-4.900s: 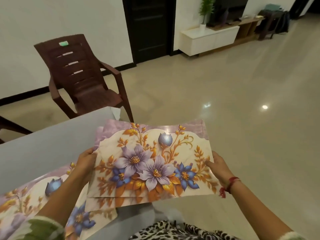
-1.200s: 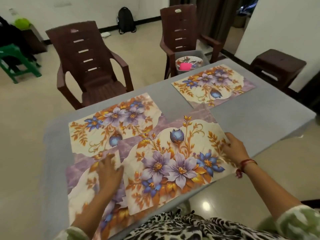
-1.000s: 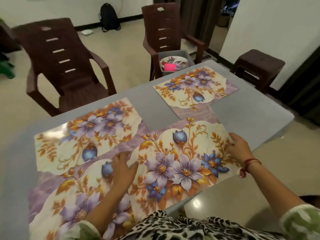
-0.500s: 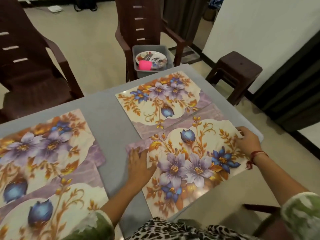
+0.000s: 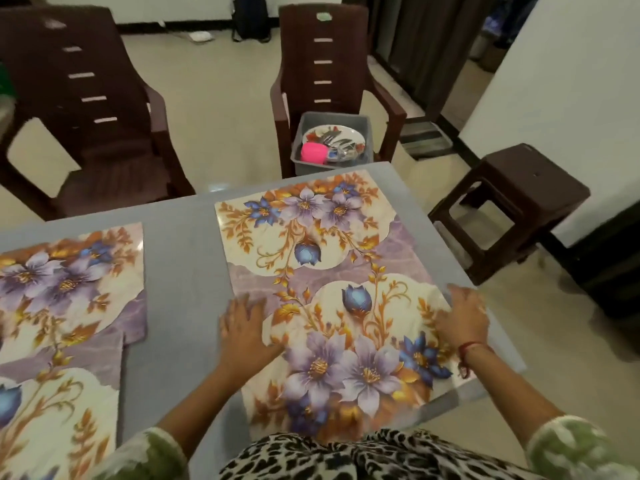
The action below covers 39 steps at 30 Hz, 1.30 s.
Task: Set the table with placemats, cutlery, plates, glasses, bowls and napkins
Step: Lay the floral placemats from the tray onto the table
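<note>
My near placemat [image 5: 346, 358] lies flat on the grey counter [image 5: 187, 271], lower centre-right of the frame. My left hand [image 5: 242, 327] presses its left edge and my right hand [image 5: 464, 317] its right edge. My fingers [image 5: 239, 306] are straight and spread apart, gripping nothing. I judge this to be the tail of the placemat step: squaring up the last mat. Its far edge meets the far placemat [image 5: 304, 220] at centre frame; whether they touch or overlap I cannot tell.

At the left edge lie the upper-left placemat [image 5: 69, 278] and the lower-left placemat [image 5: 52, 410]. That makes four mats.

Next I should lift both hands and reach for the grey tub [image 5: 367, 123] on the middle chair [image 5: 322, 46], upper centre. It holds plates [image 5: 353, 133], too stacked to count, some cutlery [image 5: 341, 147] and one pink object [image 5: 313, 153]. A second chair [image 5: 104, 116] stands upper left and one stool [image 5: 519, 188] at the right.
</note>
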Available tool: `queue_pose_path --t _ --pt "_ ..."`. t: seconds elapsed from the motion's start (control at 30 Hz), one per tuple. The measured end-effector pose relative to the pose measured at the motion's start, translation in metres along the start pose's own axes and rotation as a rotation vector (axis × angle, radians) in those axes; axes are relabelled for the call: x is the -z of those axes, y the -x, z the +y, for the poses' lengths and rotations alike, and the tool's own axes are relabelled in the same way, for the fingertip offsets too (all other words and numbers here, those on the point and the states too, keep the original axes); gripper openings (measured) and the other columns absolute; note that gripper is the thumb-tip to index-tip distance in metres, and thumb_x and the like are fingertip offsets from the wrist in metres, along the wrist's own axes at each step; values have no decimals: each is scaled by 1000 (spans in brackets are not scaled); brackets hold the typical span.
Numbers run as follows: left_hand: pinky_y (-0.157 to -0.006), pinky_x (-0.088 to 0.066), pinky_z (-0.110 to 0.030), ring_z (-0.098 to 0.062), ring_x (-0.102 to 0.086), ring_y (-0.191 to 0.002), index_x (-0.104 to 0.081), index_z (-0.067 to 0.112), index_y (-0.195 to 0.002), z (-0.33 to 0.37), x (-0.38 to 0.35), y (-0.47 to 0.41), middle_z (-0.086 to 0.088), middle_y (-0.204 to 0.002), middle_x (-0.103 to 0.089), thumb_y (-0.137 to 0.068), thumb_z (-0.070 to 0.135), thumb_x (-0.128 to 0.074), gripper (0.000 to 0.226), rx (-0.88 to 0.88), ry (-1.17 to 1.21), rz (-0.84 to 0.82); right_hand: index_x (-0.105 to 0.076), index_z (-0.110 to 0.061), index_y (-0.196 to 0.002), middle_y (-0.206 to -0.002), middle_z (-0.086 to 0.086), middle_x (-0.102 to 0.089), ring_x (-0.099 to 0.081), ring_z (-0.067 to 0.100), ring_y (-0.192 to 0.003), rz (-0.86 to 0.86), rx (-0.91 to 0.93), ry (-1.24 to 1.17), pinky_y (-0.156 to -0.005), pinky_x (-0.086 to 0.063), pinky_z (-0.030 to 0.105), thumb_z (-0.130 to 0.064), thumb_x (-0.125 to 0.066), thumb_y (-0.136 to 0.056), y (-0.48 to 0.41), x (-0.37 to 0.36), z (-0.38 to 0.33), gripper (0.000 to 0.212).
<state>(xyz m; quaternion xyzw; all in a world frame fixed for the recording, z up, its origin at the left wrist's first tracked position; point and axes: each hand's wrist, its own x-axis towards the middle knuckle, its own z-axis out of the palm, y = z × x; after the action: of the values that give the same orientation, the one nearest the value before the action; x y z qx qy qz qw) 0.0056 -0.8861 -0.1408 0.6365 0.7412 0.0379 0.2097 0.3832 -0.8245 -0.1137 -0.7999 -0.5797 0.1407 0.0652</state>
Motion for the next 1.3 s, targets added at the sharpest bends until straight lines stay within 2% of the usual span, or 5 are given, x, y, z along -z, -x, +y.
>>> queue_pose_path --t 0.1,0.2,0.4,0.73,1.3 --pt "-114 0 -53 -31 9 -146 -1 24 -152 19 3 -21 -11 -158 10 -34 100 -3 140 14 -44 -30 -41 -15 -138 -146 18 -33 -32 36 -133 -61 306 91 -110 -27 49 -40 -61 -82 3 -22 -20 65" --pt "-114 1 -54 -31 12 -145 9 28 -150 31 1 -43 -12 -157 15 -23 102 -1 147 67 -103 -137 -8 -28 -150 -154 -5 8 4 20 -145 -268 567 181 -115 3 45 -74 -18 -72 9 -43 -35 91" --pt "-114 3 -53 -31 17 -144 18 31 -148 35 5 -59 -11 -156 22 -21 104 -9 149 129 -110 -217 16 -35 -143 -151 -3 22 18 21 -143 -296 720 281 -108 20 42 -76 6 -72 -5 -58 -19 83" --pt "-115 2 -52 -33 17 -144 19 30 -147 40 13 -76 -11 -155 24 -29 101 -13 142 208 -82 -249 -24 -27 -146 -150 10 -33 -24 29 -139 -254 699 272 -106 -7 51 -68 -13 -89 -16 -65 -10 71" --pt "-114 4 -52 -33 16 -144 14 28 -149 31 10 -73 -12 -156 21 -22 102 6 147 142 -16 -173 -18 -27 -148 -153 10 -23 -21 31 -141 -208 681 257 -110 -5 50 -69 -12 -90 -7 -63 -5 72"
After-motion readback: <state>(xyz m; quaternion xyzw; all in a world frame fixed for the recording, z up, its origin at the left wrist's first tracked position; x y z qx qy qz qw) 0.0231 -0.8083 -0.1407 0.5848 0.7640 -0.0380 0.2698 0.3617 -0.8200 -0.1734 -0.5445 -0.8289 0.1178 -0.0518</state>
